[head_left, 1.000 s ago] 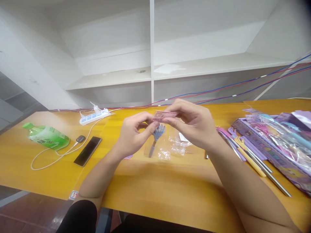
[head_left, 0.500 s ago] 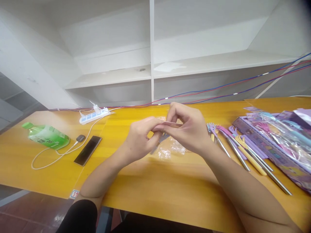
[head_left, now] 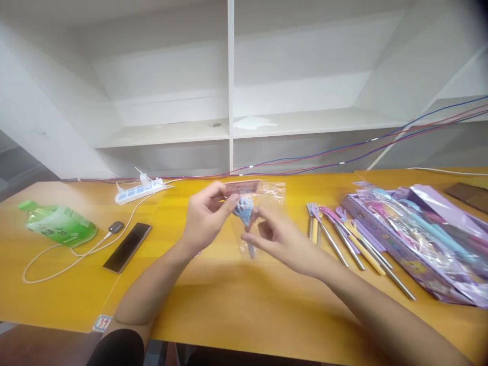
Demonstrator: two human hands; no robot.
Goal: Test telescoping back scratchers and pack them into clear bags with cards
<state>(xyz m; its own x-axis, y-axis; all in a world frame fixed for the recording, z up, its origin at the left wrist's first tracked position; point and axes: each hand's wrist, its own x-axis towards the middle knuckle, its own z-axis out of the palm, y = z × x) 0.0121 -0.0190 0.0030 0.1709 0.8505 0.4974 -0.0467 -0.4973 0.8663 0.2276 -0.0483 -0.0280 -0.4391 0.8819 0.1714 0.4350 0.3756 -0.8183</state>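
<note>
In the middle of the view, my left hand (head_left: 208, 213) pinches a thin card (head_left: 242, 188) with a dark reddish face. Just right of its thumb is a light blue claw-shaped head (head_left: 244, 208) with a short dark shaft below it; whether the thumb touches it is unclear. My right hand (head_left: 280, 241) is beside the blue claw, thumb and forefinger apart, with nothing visible between them. Clear plastic wrapping (head_left: 276, 195) lies behind and between the hands. Several claw-headed sticks with metal rods (head_left: 335, 244) and a yellow handle (head_left: 371, 258) lie to the right.
At the right stands a purple printed box (head_left: 396, 249) full of wrapped pieces. To the left are a green bottle (head_left: 61, 223), a black phone (head_left: 127, 247), a white cable with a dark plug (head_left: 116, 227) and a power strip (head_left: 139, 192). Cables run along the shelf base.
The view has shifted slightly. My hands have moved apart; my right hand has let go of the card and come down beside the blue claw, which now shows clearly.
</note>
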